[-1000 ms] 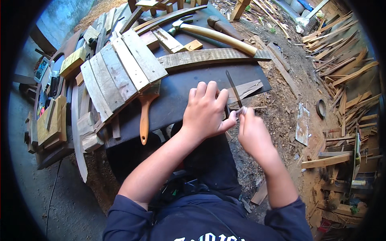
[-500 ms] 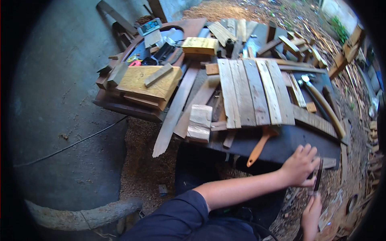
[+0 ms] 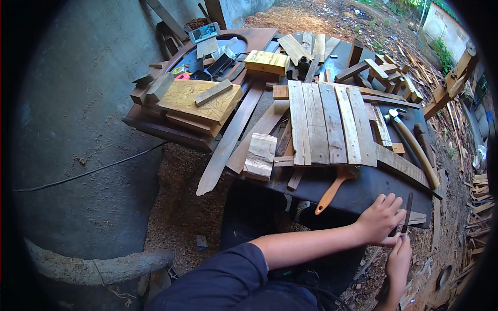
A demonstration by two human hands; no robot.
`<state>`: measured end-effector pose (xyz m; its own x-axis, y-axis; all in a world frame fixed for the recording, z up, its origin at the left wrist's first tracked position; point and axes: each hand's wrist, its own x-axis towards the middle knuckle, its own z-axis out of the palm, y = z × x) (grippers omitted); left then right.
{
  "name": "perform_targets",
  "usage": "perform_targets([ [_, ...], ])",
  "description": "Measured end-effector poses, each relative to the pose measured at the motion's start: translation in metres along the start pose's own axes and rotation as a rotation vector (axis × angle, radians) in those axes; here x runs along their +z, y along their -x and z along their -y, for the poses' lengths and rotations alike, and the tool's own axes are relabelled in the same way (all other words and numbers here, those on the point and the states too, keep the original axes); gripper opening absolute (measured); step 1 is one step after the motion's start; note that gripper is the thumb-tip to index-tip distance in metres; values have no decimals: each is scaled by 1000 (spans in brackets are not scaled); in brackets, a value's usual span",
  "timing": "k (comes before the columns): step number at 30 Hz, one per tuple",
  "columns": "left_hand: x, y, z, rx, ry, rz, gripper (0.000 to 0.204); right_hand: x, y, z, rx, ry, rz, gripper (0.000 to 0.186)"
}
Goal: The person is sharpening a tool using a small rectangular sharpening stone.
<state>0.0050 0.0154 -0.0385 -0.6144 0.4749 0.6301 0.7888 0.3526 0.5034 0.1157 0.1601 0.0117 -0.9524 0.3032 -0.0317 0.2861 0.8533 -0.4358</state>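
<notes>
At the table's near right corner, my right hand (image 3: 399,259) is closed round the lower end of a narrow dark flat tool (image 3: 408,212), which looks like a file and points away from me. My left hand (image 3: 381,218) is right beside the tool, knuckles up and fingers curled. Its thumb reaches toward the right hand, and whatever lies under the fingers is hidden. A pale strip of wood (image 3: 416,216) shows on the table edge just beyond the tool. To the left of my left hand, a paintbrush (image 3: 330,194) with an orange wooden handle sticks out over the table's front edge.
Several weathered boards (image 3: 332,124) lie side by side as a panel on the dark table (image 3: 373,181). A claw hammer (image 3: 415,145) lies to their right. Yellowish wood blocks (image 3: 202,101) and a propped phone (image 3: 204,32) stand at the left. Wood scraps cover the ground at right.
My right hand and the dark tool have moved forward, away from me, along the left hand. The left hand stays at the table corner. The whole view has shifted slightly.
</notes>
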Motion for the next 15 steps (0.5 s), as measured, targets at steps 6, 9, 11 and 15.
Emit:
perform_targets([
  [6, 1, 3, -1, 31, -7, -89, 61, 3, 51, -17, 1, 53, -30, 24],
  [9, 1, -3, -4, 30, 42, -41, 61, 2, 22, -25, -103, 70, -77, 22],
  [11, -5, 0, 3, 28, -28, -80, 60, 2, -9, 14, 56, 86, 26, 23],
  [15, -2, -1, 3, 21, 25, -2, 61, 6, 37, -9, -37, 19, -57, 20],
])
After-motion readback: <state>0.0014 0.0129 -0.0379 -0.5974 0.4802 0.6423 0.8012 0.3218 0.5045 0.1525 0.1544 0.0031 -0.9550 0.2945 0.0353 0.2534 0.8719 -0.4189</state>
